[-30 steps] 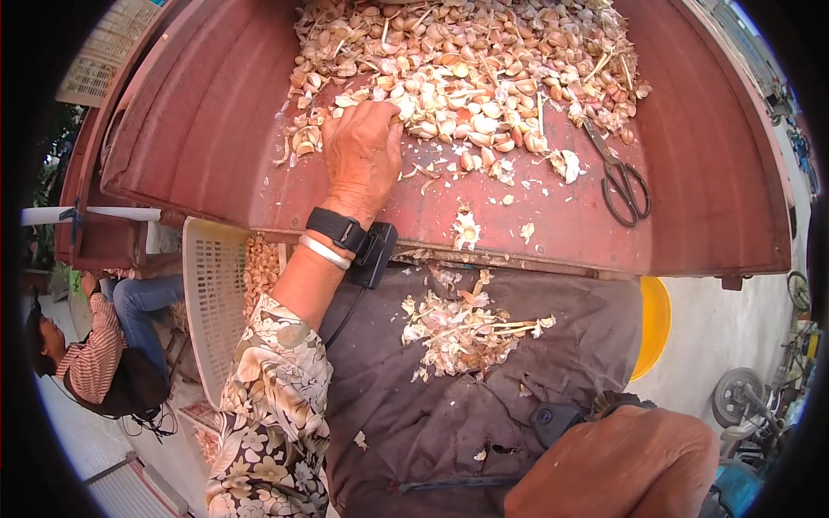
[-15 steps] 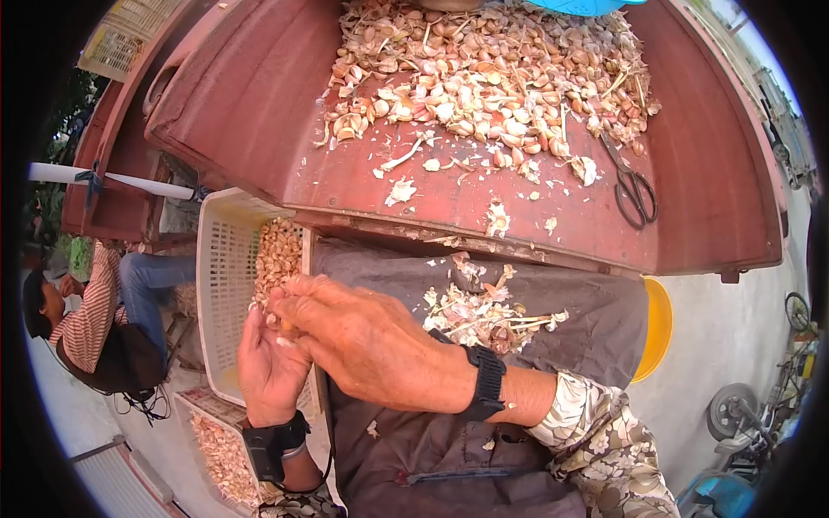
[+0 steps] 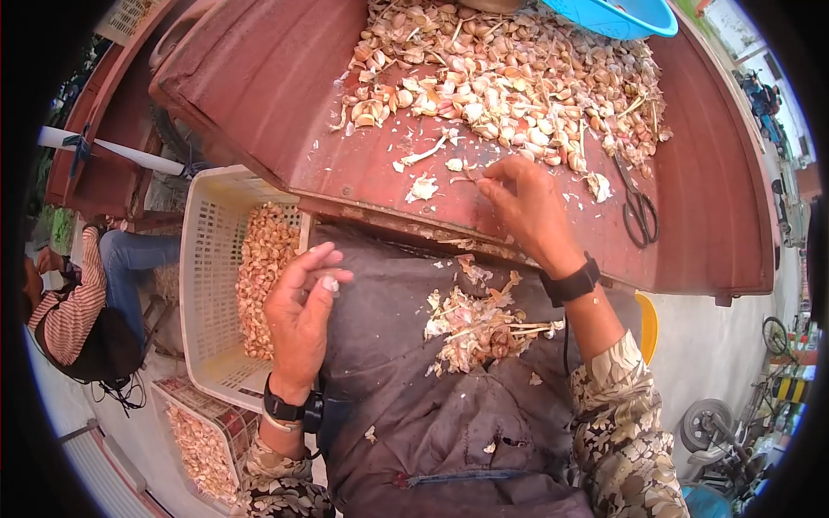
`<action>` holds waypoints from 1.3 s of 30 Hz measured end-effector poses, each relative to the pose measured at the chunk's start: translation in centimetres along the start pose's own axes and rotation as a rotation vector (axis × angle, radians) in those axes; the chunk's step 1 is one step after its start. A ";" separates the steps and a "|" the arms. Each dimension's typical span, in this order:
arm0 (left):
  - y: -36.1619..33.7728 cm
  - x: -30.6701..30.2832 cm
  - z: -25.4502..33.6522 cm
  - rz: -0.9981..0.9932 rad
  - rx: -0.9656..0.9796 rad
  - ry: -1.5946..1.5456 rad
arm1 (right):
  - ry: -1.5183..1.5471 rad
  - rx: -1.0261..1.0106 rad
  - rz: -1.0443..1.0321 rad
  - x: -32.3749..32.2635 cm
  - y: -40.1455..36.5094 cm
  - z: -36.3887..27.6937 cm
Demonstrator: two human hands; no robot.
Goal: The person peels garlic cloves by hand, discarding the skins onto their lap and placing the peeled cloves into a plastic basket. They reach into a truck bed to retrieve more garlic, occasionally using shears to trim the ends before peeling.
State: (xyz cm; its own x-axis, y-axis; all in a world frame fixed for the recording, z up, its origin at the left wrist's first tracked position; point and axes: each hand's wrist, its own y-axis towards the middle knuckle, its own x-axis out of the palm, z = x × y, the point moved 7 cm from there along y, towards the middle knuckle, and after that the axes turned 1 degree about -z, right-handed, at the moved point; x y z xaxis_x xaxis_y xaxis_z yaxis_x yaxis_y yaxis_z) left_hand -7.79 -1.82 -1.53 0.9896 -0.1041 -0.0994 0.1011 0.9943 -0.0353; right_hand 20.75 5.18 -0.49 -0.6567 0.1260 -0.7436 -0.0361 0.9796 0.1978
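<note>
My right hand (image 3: 531, 211) reaches over the front part of a red metal bed (image 3: 345, 168), thumb and forefinger a little apart beside a thin strip of skin. Just beyond it lies a broad heap of garlic cloves (image 3: 518, 95) with stalks and husks. My left hand (image 3: 298, 324) is raised at the right side of a cream plastic basket (image 3: 203, 259), fingers loosely curled and thumb apart, a small white spot at the thumb tip. Peeled-looking cloves (image 3: 268, 276) fill part of that basket. On the dark apron (image 3: 406, 414) across my lap rests a pile of garlic skins (image 3: 484, 324).
Black-handled scissors (image 3: 639, 211) lie at the bed's right. A blue basin (image 3: 617, 19) stands at the back. Lower left is a crate of cloves (image 3: 203, 449); a person in a striped sleeve (image 3: 73, 324) sits beyond. A yellow container (image 3: 648, 328) shows at right.
My hands have parted. The right one moved up and right from beside the basket to the red bed; the left one now stays near the basket with its fingers loosened. The view shifted slightly.
</note>
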 end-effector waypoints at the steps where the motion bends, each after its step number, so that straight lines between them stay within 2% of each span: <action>1: 0.2 2.7 1.2 -0.058 0.022 -0.025 | 0.378 0.154 -0.115 0.6 -1.2 -1.2; 2: 0.3 5.0 2.1 -0.119 0.049 -0.050 | 0.756 0.307 -0.225 1.5 -2.7 -2.7; 4: 0.2 8.3 2.9 -0.264 0.038 -0.237 | 1.049 0.354 -0.312 1.8 -5.4 -5.3; 5: 0.0 9.3 3.6 -0.272 -0.038 -0.390 | 1.256 0.336 -0.320 1.7 -6.3 -6.7; 6: -0.2 9.7 4.2 -0.287 -0.001 -0.400 | 1.187 0.350 -0.314 0.6 -6.8 -7.1; 9: -0.9 10.4 5.8 -0.296 0.061 -0.500 | 1.245 0.358 -0.300 -1.3 -8.1 -7.2; 11: -0.8 10.7 6.6 -0.311 0.117 -0.355 | 1.234 0.436 -0.370 -2.9 -8.4 -7.1; 13: -0.6 10.9 7.3 -0.293 0.168 -0.205 | 1.143 0.289 -0.279 -3.5 -8.0 -7.6; 16: -0.3 11.4 7.7 -0.267 0.250 -0.376 | 1.047 0.116 -0.145 -4.5 -7.2 -8.0; 17: -0.3 11.4 8.2 -0.347 0.267 -0.398 | 1.019 0.068 -0.100 -4.9 -6.9 -8.0; 20: -0.7 10.3 11.7 -0.639 0.340 -0.495 | 0.847 0.316 -0.009 -6.0 -4.5 -1.9; 22: -2.0 9.9 14.7 -0.784 0.338 -0.609 | 0.450 0.336 0.072 -6.0 -1.2 2.9; 23: -2.4 9.4 16.0 -0.810 0.313 -0.651 | 0.228 0.237 0.091 -5.5 0.3 5.2; 25: -3.2 9.4 17.2 -0.830 0.303 -0.735 | -0.108 0.103 0.123 -4.3 2.2 7.2; 27: -3.6 9.3 17.2 -0.759 0.412 -0.835 | -0.329 0.032 0.145 -3.3 3.2 7.3; 28: -3.6 9.6 16.6 -0.662 0.517 -0.892 | -0.295 0.057 0.106 -2.9 3.4 7.5; 30: -3.5 9.2 16.5 -0.538 0.591 -0.933 | -0.226 0.100 0.022 -2.3 3.9 7.4; 31: -3.1 9.0 17.0 -0.518 0.549 -0.927 | -0.261 0.003 0.042 -2.2 3.7 6.4; 33: -3.4 9.0 17.0 -0.498 0.512 -0.954 | -0.289 0.040 0.053 -1.8 2.9 5.8; 34: -3.8 9.2 16.4 -0.508 0.531 -0.981 | -0.307 0.050 0.083 -2.1 3.1 5.4; 37: -3.3 9.2 17.1 -0.506 0.450 -1.064 | -0.093 0.051 0.109 -2.7 2.2 4.0; 39: -3.4 9.5 17.3 -0.666 0.453 -1.082 | 0.023 -0.022 0.132 -3.8 1.2 1.8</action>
State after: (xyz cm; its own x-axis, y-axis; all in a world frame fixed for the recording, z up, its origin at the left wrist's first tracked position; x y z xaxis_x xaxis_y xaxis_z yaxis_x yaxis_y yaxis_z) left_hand 3.05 -5.75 14.88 0.3021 -0.7036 0.6432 0.4070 0.7053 0.5804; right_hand 24.56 6.17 1.41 -0.6741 0.2492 -0.6953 0.0348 0.9510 0.3071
